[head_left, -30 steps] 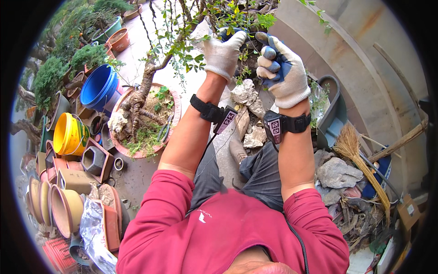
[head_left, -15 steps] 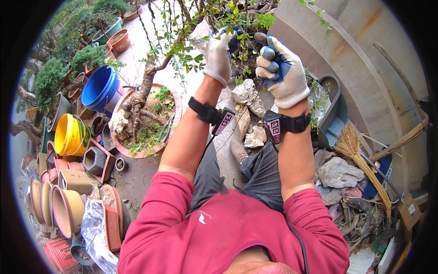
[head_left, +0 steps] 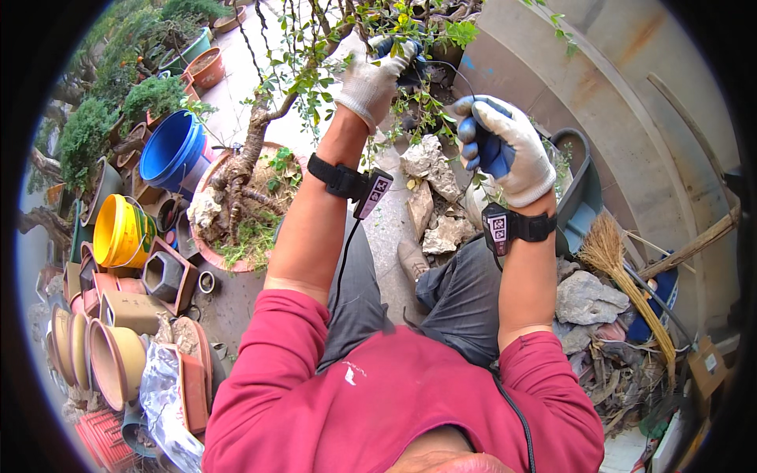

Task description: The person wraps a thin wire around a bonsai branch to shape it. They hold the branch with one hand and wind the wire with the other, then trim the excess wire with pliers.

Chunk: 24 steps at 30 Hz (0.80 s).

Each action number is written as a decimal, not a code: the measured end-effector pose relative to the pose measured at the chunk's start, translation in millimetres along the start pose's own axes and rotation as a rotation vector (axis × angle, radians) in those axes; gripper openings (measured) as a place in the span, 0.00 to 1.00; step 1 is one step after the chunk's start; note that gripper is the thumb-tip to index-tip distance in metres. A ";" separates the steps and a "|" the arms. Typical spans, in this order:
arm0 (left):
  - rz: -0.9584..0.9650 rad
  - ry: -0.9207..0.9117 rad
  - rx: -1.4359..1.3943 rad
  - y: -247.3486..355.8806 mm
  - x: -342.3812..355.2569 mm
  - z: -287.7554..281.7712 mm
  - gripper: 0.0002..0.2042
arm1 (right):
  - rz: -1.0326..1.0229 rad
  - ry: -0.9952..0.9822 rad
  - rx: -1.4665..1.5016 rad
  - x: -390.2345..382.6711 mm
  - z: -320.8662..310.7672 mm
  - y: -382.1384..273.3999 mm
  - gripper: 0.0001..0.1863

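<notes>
A round pinkish pot (head_left: pixel 206 250) stood at the person's left, holding soil, low green grass, a pale rough stone (head_left: pixel 203 210) and the base of a small tree. Behind it to the left leaned a blue bucket (head_left: pixel 167 158), and nearer, a yellow bucket (head_left: pixel 118 236) was tipped so that its inner wall showed. Farther off, an orange pot (head_left: pixel 209 79) held brown soil. Lower down, a beige pot (head_left: pixel 114 363) lay on its side, and a crumpled clear plastic bag (head_left: pixel 160 398) lay against a reddish rectangular pot (head_left: pixel 193 394).

The tree (head_left: pixel 254 138) had a thick, gnarled brown trunk, with roots spreading over the soil. It bent to the upper right into slim dark branches with small green leaves, a few of them yellowish. A thin dark strand (head_left: pixel 449 65), wire-like, curved through the gap between the hands.

The gloved left hand (head_left: pixel 371 77) was up among the leafy branches, its blue-coated fingers bent and partly hidden by foliage; what they had hold of, if anything, could not be told. The gloved right hand (head_left: pixel 509 150) was apart from the trunk, to the right of the hanging leaves, its fingers half curled toward the palm. The strand ran to its fingertips, though whether they pinched it could not be made out.
</notes>
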<state>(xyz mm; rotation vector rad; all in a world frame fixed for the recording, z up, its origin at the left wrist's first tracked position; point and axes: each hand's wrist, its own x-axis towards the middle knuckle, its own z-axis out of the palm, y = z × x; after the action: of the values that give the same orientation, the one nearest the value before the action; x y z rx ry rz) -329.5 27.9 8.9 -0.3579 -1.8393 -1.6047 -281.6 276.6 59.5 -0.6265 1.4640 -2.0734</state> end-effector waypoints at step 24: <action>-0.375 -0.094 -0.493 45.5 -0.7 -14.1 0.13 | -0.985 0.685 -0.824 58.5 3.1 53.2 0.12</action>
<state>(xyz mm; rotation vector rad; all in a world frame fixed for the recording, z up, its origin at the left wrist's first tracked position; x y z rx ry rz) -297.6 24.1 44.0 -0.3156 -1.6242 -2.3437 -316.0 221.6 14.2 -1.1955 2.9154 -2.4294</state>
